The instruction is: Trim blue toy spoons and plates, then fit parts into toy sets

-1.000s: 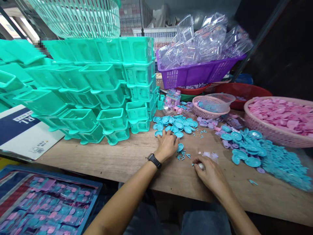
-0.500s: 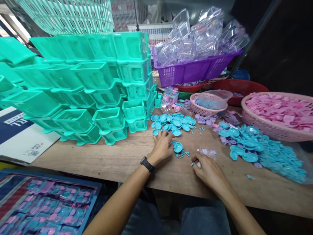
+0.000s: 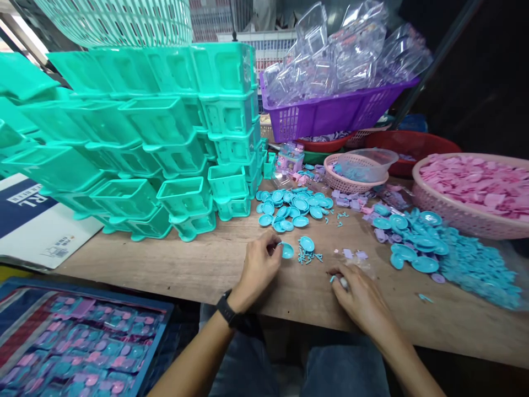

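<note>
My left hand (image 3: pixel 261 262) is closed, thumb and fingers pinching the edge of a small blue oval dish (image 3: pixel 287 251) just above the wooden table. Beside that dish, another blue oval dish (image 3: pixel 306 243) lies against a little heap of tiny blue pegs (image 3: pixel 308 256). My right hand (image 3: pixel 355 289) rests low over the table, fingers curled. A tiny blue peg (image 3: pixel 332 279) pokes out at its fingertips, and something small and whitish (image 3: pixel 344 282) shows under the fingers. Behind my left hand spreads a pile of blue oval dishes (image 3: pixel 300 204).
Stacked green bins (image 3: pixel 182 198) line the left. A purple basket (image 3: pixel 330 116) of clear plastic cases stands at the back. On the right are a pink basket (image 3: pixel 463 218) of pink pieces and a bag of blue parts (image 3: pixel 479 270). A blue tray (image 3: pixel 155 347) sits below left.
My left hand has drawn back from the dish pile toward me, now with a blue dish in its fingers. My right hand stays nearly in place, still with the small blue peg.
</note>
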`<state>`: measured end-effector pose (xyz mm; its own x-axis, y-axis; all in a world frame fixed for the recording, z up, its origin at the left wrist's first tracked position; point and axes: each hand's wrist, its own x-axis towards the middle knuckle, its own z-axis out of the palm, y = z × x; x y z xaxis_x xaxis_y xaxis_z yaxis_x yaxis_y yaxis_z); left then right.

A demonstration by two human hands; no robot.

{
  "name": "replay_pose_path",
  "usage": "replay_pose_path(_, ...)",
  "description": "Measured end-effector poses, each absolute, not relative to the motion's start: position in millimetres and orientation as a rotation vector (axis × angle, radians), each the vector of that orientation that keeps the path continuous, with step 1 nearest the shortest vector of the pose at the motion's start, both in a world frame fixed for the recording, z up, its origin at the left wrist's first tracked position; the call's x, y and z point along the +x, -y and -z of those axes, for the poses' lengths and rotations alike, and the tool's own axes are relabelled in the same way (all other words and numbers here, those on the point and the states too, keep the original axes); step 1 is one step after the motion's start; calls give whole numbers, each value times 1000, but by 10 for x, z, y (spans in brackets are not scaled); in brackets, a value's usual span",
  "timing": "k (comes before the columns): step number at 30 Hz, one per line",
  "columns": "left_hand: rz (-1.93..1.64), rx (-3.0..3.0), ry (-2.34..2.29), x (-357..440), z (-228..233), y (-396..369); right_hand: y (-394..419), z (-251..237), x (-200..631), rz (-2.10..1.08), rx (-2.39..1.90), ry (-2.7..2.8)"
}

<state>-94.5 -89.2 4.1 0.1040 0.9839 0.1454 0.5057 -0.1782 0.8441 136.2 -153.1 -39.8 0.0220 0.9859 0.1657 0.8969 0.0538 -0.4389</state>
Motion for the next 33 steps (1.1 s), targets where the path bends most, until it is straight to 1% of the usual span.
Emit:
replay_pose_path(5, -1022, 1300, -1345, -887, 49, 1138, 1544, 317, 1327, -265, -1771, 1691)
replay_pose_path(9, -1051, 1218, -1348, -761, 83, 1232, 1589, 155, 1160, -333, -1728, 1501)
replay_pose_path(13, -1099, 1337, -1384, -681, 86, 1304, 1657, 24, 893, -431, -1701, 1358)
replay_pose_path(17, -1149, 1507, -1411, -658, 57, 1363, 1675, -26, 674, -435, -1606, 1332)
replay_pose_path(24, -1170, 1783, -1437, -656, 71, 1423, 1657, -33, 595, -459, -1584, 1360)
replay_pose_path(29, -1065, 2168, -1404, -704, 125, 1428, 1635, -44, 589, -477, -1637, 1350)
replay_pose_path(33, -969, 2460, -1338, -752, 142, 1398, 1596, -23, 587, -620, -1642, 1292)
